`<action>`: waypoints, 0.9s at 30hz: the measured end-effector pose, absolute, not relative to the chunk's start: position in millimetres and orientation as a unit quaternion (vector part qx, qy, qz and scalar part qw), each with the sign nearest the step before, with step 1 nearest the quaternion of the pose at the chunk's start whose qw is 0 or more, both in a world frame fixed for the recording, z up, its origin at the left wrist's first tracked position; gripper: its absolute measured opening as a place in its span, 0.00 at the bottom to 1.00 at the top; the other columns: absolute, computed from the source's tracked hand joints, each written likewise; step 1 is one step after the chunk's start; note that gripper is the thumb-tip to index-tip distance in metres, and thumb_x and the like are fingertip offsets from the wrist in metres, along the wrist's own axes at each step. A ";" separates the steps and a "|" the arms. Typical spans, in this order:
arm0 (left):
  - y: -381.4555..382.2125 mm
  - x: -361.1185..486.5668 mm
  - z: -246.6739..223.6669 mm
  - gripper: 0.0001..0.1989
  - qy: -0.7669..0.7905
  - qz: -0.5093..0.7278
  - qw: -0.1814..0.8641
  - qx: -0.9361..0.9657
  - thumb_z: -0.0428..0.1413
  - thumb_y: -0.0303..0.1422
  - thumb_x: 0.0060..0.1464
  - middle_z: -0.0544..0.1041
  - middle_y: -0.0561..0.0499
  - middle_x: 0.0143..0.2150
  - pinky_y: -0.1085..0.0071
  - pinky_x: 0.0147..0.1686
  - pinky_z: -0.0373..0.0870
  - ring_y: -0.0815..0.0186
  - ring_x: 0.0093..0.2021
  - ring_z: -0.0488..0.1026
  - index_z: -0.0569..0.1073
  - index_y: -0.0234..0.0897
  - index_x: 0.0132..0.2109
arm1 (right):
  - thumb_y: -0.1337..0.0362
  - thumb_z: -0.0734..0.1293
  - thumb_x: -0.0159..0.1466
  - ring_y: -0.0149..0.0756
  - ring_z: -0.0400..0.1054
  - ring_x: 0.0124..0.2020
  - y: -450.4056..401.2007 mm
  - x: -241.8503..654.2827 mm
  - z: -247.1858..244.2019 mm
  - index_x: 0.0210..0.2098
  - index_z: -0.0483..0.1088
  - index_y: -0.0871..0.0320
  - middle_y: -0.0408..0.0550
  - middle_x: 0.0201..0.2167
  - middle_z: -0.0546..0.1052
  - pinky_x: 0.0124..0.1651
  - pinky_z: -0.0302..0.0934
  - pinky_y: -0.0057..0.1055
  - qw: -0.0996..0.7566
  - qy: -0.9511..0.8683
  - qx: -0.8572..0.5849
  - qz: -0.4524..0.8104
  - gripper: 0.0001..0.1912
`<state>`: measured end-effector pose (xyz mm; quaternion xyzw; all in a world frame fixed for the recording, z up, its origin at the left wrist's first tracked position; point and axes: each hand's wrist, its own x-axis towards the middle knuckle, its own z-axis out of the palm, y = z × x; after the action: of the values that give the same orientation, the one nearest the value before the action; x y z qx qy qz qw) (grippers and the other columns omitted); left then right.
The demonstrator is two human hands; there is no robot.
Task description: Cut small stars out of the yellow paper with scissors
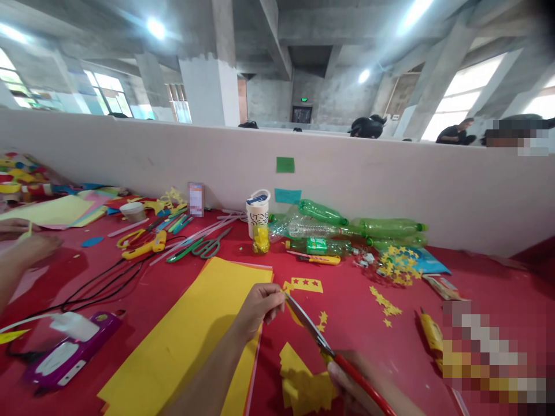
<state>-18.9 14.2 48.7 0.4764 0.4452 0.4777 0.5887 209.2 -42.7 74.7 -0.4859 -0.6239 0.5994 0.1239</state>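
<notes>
My left hand (260, 306) pinches a small piece of yellow paper (288, 286) above the red table. In my right hand (353, 375) are red-handled scissors (310, 326), their blade tips at the paper by my left fingertips. Under my left forearm lies a stack of yellow sheets (186, 323). Just beyond the blades is a yellow strip (315, 285) with three star-shaped holes. Small yellow stars (385, 301) are scattered to the right, and yellow paper scraps (303, 381) lie beside my right hand.
Green plastic bottles (390, 227), a utility knife (321, 259) and a white cup (256, 215) stand or lie toward the partition. At left are a yellow glue gun (145, 245), green-handled scissors (206, 247), a purple power strip (73, 352) with cables, and another person's hand (37, 251).
</notes>
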 end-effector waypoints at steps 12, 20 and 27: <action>14.2 -17.7 51.8 0.14 0.447 0.484 0.590 0.467 0.55 0.37 0.44 0.59 0.59 0.10 0.78 0.13 0.44 0.78 0.11 0.51 0.67 0.34 0.18 | 0.34 0.60 0.52 0.23 0.51 0.14 -44.7 206.1 86.0 0.23 0.56 0.56 0.37 0.15 0.61 0.15 0.41 0.21 0.124 -0.594 -0.513 0.607 0.30; 15.3 -18.7 46.3 0.13 0.431 0.488 0.592 0.476 0.54 0.36 0.46 0.61 0.58 0.12 0.78 0.13 0.47 0.76 0.12 0.53 0.69 0.33 0.20 | 0.34 0.59 0.53 0.24 0.52 0.15 -44.3 205.5 82.4 0.23 0.58 0.57 0.38 0.15 0.63 0.16 0.44 0.21 0.132 -0.602 -0.513 0.597 0.30; 14.1 -17.9 45.7 0.14 0.434 0.491 0.553 0.515 0.52 0.36 0.50 0.61 0.57 0.13 0.78 0.17 0.52 0.75 0.15 0.57 0.69 0.33 0.21 | 0.35 0.60 0.52 0.21 0.48 0.13 -45.6 203.7 77.9 0.25 0.57 0.57 0.34 0.15 0.57 0.15 0.41 0.21 0.150 -0.574 -0.509 0.623 0.29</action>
<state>-17.9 14.1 45.7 0.5149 0.4344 0.4905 0.5528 203.7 -45.6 77.9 -0.5086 -0.5745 0.6235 0.1502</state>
